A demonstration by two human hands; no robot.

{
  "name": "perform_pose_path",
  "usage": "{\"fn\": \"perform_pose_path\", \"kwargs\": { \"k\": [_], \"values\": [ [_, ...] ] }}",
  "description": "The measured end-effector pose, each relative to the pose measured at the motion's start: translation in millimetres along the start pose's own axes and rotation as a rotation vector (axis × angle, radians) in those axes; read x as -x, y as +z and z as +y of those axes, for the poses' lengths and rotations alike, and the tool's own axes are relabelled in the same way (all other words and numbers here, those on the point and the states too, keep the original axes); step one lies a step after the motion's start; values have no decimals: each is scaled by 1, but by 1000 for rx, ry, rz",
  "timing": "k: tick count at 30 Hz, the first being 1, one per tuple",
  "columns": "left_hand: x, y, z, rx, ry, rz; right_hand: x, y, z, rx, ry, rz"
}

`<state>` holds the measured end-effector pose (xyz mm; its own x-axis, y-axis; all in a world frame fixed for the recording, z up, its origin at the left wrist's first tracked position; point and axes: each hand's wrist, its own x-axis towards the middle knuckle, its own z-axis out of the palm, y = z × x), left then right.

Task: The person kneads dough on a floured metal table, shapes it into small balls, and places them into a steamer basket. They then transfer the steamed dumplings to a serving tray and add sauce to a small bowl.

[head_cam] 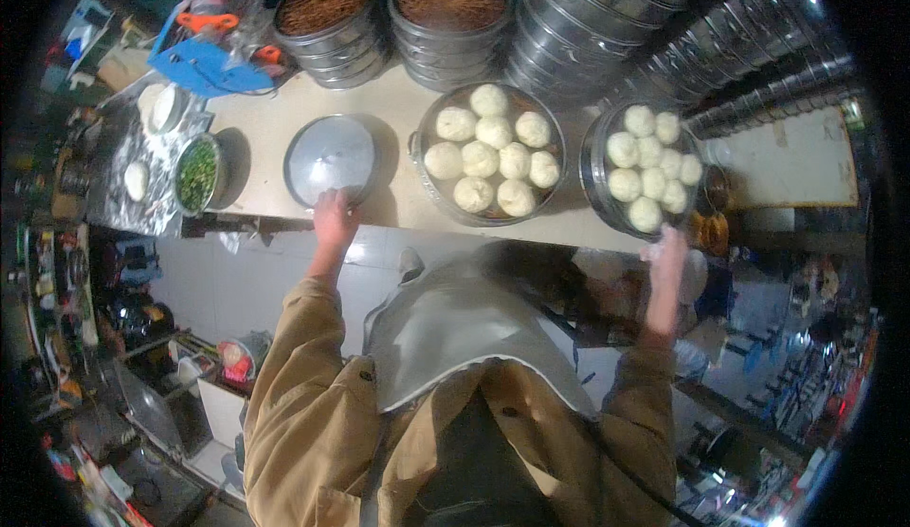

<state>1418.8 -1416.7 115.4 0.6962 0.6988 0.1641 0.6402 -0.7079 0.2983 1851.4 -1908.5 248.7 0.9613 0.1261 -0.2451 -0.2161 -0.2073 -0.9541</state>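
Note:
My left hand [334,218] is at the front rim of a round grey metal lid [330,154] on the worktable, its fingers curled over the edge. My right hand [667,260], blurred, is by the front edge of the right-hand steamer basket [596,171]. Something pale shows beside its fingers, too unclear to name. That steamer holds several round white dough buns [649,152]. Between my hands stands another metal steamer basket [419,164], with several larger pleated buns [480,159] spread over its brown liner.
A metal bowl of chopped green filling [197,174] stands left, beside a floured board [160,196] with a dough piece [136,181]. Stacked steamers [451,26] line the back, rising tall at right [590,29]. A blue box [213,65] sits back left.

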Motion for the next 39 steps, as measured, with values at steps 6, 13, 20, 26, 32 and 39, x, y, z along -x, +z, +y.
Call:
{"fn": "perform_pose_path", "kwargs": {
  "k": [6,13,20,26,32,39],
  "values": [
    [-20,-33,25,16,81,116,-30,10,132,127,154,-47],
    [-32,-152,113,125,264,334,-44,42,233,27,205,3],
    [-33,-198,248,245,598,206,-55,28,257,-327,519,-261],
    [-32,-175,294,77,700,6,21,53,195,80,460,-635],
    [-29,-164,294,26,679,-30,37,106,114,246,36,-773],
    [-32,-160,278,259,612,-56,31,170,73,553,-83,-487]
  ]
}}
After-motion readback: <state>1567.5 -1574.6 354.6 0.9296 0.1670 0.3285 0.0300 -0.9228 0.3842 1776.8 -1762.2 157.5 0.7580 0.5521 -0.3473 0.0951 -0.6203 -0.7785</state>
